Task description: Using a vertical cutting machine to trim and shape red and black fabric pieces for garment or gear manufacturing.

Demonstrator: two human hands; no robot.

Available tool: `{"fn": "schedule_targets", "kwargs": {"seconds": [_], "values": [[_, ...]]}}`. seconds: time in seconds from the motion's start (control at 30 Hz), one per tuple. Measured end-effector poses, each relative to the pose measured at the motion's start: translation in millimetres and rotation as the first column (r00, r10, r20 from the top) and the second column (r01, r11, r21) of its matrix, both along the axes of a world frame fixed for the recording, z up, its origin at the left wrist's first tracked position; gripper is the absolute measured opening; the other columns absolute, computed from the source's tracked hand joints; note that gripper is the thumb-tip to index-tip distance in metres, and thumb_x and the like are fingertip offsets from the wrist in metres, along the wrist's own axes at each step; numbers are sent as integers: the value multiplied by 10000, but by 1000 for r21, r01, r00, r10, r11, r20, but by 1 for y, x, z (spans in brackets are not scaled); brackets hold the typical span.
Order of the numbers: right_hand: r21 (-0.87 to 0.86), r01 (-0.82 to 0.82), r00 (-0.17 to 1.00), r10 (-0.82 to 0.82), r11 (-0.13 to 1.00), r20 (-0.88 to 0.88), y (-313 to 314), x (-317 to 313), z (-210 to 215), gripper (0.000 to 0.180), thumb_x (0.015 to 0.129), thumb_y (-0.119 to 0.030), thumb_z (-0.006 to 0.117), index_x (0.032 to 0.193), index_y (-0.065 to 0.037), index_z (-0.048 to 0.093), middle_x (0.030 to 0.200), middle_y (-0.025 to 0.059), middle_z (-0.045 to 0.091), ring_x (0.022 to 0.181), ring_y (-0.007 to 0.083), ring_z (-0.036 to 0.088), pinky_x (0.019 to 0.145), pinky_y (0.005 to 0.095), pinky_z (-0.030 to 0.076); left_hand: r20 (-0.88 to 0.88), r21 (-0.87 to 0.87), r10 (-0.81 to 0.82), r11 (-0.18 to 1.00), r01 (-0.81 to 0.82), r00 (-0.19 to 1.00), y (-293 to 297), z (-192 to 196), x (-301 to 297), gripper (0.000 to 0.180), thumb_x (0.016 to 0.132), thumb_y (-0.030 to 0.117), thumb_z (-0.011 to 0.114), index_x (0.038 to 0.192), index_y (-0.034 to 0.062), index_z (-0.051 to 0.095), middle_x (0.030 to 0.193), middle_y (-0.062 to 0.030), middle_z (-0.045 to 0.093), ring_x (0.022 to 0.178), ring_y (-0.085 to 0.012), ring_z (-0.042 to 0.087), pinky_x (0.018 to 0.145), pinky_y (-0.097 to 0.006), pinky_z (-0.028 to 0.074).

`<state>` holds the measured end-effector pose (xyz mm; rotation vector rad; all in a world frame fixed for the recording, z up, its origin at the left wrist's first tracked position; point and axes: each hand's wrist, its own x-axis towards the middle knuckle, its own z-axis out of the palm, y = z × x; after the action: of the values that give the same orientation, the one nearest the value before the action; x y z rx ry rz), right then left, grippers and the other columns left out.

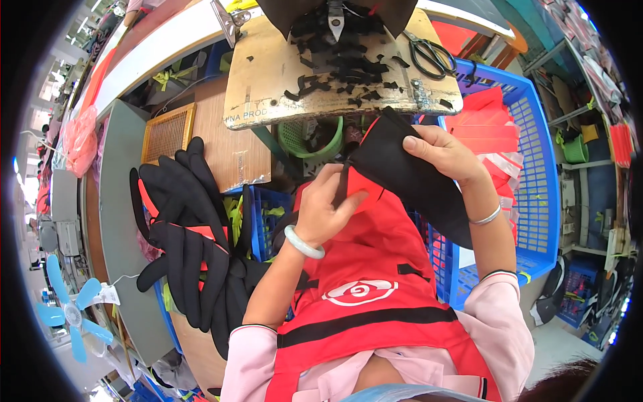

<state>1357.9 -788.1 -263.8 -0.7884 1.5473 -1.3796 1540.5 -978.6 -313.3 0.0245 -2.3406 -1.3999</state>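
A black padded fabric piece with a bright red side [395,157] is held over my lap, just in front of a worktable [268,80]. My right hand [445,154] grips its upper right part, thumb lying on the black face and fingers behind. Its long black end hangs down beside my right forearm. My left hand [325,208] is closed at the left edge, where the red side shows; the fingertips are partly hidden behind the fabric. Above the table hangs a dark machine head with a metal tip [336,23]. Black fabric scraps [351,63] are strewn under it.
Black-handled scissors [432,59] lie at the table's right. A pile of black padded strips [194,248] is on my left. To my right stands a blue basket [539,181] with red-orange fabric pieces [485,124]. A green basket [311,147] sits beneath the table; a blue fan [72,311] stands far left.
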Motion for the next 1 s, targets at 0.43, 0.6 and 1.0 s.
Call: {"fn": "schedule_targets", "kwargs": {"seconds": [0.43, 0.6, 1.0], "values": [[-152, 183, 169, -184, 971, -968, -8, 52, 37, 758, 712, -286, 800, 1382, -132, 482, 1284, 177, 546, 1176, 351, 535, 1027, 467, 398, 452, -667, -94, 625, 406, 887, -63, 110, -23, 242, 834, 226, 684, 960, 26, 628, 997, -118, 594, 827, -353, 625, 704, -440, 500], [-32, 174, 359, -94, 984, -929, -22, 39, 1, 286, 843, -197, 685, 1111, -103, 654, 931, 122, 689, 870, 319, 657, 795, 427, 512, 566, -659, -126, 525, 538, 815, -75, 121, -32, 255, 848, 242, 670, 967, 22, 622, 979, -134, 590, 851, -361, 623, 723, -456, 492], [489, -169, 569, 489, 856, -661, -72, -78, 87, 416, 872, -402, 666, 903, 12, 644, 690, 151, 567, 713, 307, 580, 681, 387, 453, 671, -538, -165, 563, 628, 723, -141, 153, -114, 380, 863, 326, 673, 1017, -14, 600, 953, -162, 606, 894, -338, 594, 785, -396, 477]]}}
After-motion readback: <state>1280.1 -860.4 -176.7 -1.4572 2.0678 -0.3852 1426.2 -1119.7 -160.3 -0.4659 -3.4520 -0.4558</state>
